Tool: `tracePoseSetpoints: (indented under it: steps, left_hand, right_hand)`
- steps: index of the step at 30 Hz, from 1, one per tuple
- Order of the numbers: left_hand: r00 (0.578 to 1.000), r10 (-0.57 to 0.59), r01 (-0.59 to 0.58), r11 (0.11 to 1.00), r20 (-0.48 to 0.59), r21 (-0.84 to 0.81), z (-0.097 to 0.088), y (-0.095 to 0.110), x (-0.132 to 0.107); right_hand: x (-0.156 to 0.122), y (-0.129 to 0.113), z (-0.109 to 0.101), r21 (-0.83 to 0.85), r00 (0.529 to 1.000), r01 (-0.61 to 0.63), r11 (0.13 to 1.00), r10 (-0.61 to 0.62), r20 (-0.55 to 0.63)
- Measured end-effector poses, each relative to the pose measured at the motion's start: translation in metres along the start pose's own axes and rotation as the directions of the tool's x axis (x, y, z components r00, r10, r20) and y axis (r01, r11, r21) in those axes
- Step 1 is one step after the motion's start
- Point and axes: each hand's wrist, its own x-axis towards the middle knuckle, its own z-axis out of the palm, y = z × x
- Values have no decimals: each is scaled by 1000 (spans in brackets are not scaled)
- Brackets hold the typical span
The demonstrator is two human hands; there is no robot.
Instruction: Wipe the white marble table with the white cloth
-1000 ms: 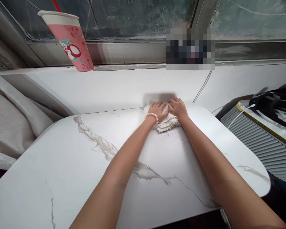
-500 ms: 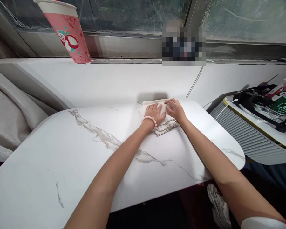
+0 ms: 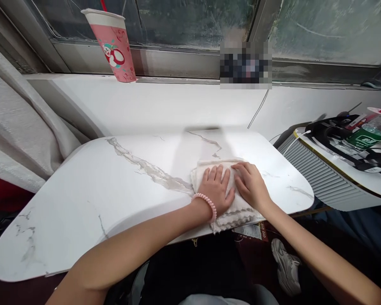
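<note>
A folded white cloth (image 3: 236,210) lies at the near edge of a white marble-patterned table (image 3: 120,190), its scalloped hem hanging slightly over the edge. My left hand (image 3: 216,189), with a pink bead bracelet on the wrist, presses flat on the cloth with fingers stretched out. Beside it, touching it, my right hand (image 3: 251,184) also lies flat on the cloth, fingers extended.
A pink paper cup (image 3: 113,45) with a straw stands on the window sill at the back. A curtain (image 3: 22,123) hangs at left. At right, a slatted grey unit (image 3: 327,182) carries cables and a green-labelled bottle (image 3: 365,137). A shoe (image 3: 285,264) shows below the table.
Both hands have dragged the cloth from the table's far edge toward me to its near edge. The camera view has shifted back and up.
</note>
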Motion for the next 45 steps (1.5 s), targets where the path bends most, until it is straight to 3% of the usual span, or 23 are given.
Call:
tracePoseSetpoints:
  steps: [10, 16, 19, 22, 27, 36, 45]
  left_hand:
    - [1000, 24, -23, 998, 20, -52, -7, 2, -32]
    - [995, 7, 0, 997, 98, -75, -16, -12, -31]
    - [984, -74, 86, 994, 165, -67, -26, -25, -24]
    - [963, -194, 204, 978, 188, -33, -31, -42, -15]
    - [948, -283, 286, 958, 145, 4, -30, -87, 5]
    - [964, -264, 264, 965, 14, 11, -20, -165, 54]
    - [970, -241, 239, 970, -34, -43, -16, -210, 92]
  right_hand:
    - [-23, -36, -4, -78, 998, -59, 995, 61, 20]
    - [-8, -43, 7, -209, 996, 14, 978, 5, 91]
    - [8, -50, 17, -260, 988, 91, 961, -54, 148]
    - [31, -57, 33, -301, 981, 124, 946, -71, 182]
    - [79, -60, 70, -224, 992, 42, 974, -13, 128]
    - [151, -55, 113, -91, 992, -98, 991, 105, 76]
    - [191, -49, 138, -85, 989, -145, 986, 148, 27]
